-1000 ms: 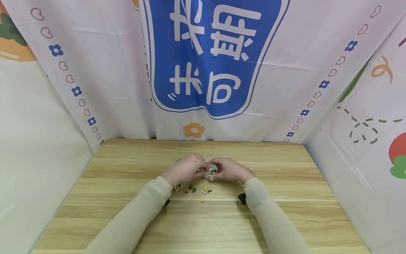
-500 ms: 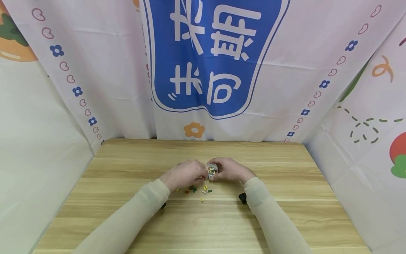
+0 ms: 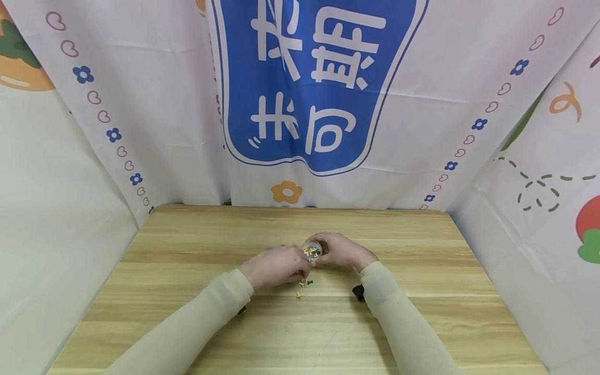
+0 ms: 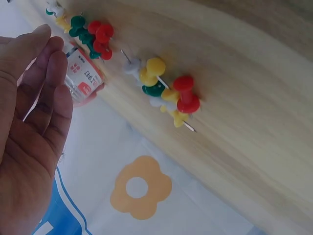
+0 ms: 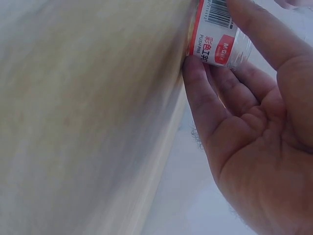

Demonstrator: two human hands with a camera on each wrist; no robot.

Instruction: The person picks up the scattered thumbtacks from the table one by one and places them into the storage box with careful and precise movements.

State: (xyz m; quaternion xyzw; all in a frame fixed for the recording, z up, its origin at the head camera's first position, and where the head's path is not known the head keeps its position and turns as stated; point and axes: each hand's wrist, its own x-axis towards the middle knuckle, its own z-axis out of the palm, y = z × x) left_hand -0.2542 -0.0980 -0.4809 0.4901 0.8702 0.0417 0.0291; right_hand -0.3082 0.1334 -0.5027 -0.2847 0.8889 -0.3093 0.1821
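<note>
The left hand (image 3: 275, 266) is curving beside multicoloured plastic push pins (image 4: 154, 67) on the wooden table (image 3: 464, 312); its hold, I cannot tell. A clear, round, white-labelled jar (image 5: 213, 41) is being gripped by the right hand (image 3: 341, 250). Collecting seems underway, probably next requiring careful pinching.

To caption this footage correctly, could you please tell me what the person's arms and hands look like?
Long, plain cream sleeves reach both wrists. The left hand and right hand are bare, with no gloves or visible rings. A small black piece, unidentifiable here, shows beside each sleeve.
</note>
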